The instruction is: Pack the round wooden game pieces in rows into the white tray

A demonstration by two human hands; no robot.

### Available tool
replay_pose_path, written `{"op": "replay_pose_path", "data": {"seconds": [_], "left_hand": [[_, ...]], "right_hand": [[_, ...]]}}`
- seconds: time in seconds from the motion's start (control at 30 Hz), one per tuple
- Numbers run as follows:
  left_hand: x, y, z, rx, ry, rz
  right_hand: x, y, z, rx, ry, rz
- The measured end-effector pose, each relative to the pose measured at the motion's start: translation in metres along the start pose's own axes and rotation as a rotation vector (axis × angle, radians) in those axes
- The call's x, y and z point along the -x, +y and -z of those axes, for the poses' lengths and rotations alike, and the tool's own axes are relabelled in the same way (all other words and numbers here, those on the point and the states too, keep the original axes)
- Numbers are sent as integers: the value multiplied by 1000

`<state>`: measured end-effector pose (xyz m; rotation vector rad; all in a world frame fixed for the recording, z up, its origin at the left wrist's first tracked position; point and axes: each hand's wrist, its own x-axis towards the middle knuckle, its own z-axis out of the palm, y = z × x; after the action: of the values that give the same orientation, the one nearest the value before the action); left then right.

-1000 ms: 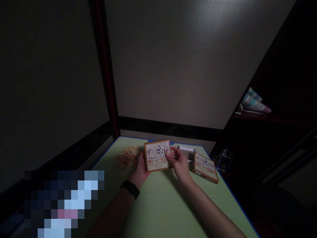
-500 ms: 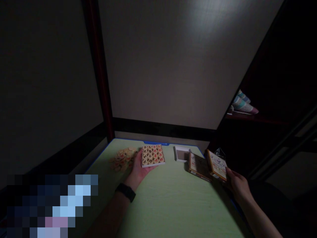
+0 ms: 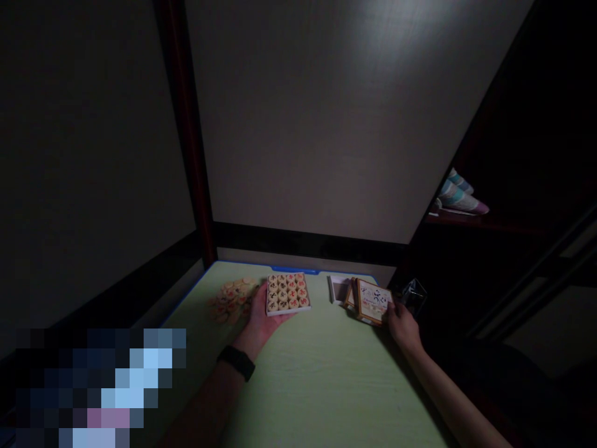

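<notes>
My left hand (image 3: 262, 316), with a dark band on its wrist, grips a shallow white box (image 3: 293, 311) from its left and underside. Rows of round wooden Chinese chess pieces (image 3: 286, 291) fill that box, marked in black and red. On the right, my right hand (image 3: 403, 325) holds a brown-edged box lid (image 3: 374, 301) with printed characters by its right side. Under and behind this lid shows part of another similar lid (image 3: 349, 301). Left of my left hand lies a loose heap of Chinese chess pieces (image 3: 231, 300), partly hidden by the hand.
A white open tray (image 3: 336, 289) lies at the table's back right, partly covered by the lids. The green table (image 3: 298, 373) has a blue rim and stands against a panel wall (image 3: 303, 137). Something dark and shiny (image 3: 414, 295) is beside the right edge. Striped cloth (image 3: 459, 194) lies on a shelf.
My right hand has brought its lid leftward, from beside the other lid to over it. My left hand and the filled box stay in place.
</notes>
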<state>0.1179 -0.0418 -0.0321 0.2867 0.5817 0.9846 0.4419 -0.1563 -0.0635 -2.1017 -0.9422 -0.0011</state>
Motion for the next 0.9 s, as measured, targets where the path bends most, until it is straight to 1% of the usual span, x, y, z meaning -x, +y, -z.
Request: {"op": "replay_pose_path", "data": {"seconds": [0.1, 0.17, 0.27, 0.37, 0.5, 0.57, 0.6, 0.63, 0.67, 0.7, 0.77, 0.8, 0.9], "left_hand": [[1, 0, -1, 15, 1, -3], [2, 0, -2, 12, -3, 0], [2, 1, -3, 6, -22, 18], [2, 1, -4, 5, -14, 28], [2, 1, -4, 6, 6, 17], [3, 1, -3, -3, 13, 11], [3, 1, -3, -8, 15, 10], [3, 1, -3, -11, 17, 11], [2, 0, -2, -12, 15, 13], [2, 0, -2, -13, 13, 14], [2, -2, -2, -18, 8, 9], [2, -3, -3, -17, 1, 5], [5, -3, -7, 6, -14, -20]], "right_hand": [[6, -7, -3, 81, -22, -47], [10, -9, -3, 114, -41, -46], [13, -8, -2, 127, -51, -16], [14, -4, -3, 127, -47, 30], [15, 1, -1, 159, -14, 116], [20, -3, 2, 169, 53, 159], [24, -8, 4, 162, 99, 200], [29, -17, 5, 147, 150, 257], [35, -30, 5, 116, 187, 353], [43, -47, 3, 78, 168, 461], [60, -90, -9, 33, 34, 633], [68, -114, -17, 32, -41, 692], [85, -182, -52, 60, -253, 753]]}}
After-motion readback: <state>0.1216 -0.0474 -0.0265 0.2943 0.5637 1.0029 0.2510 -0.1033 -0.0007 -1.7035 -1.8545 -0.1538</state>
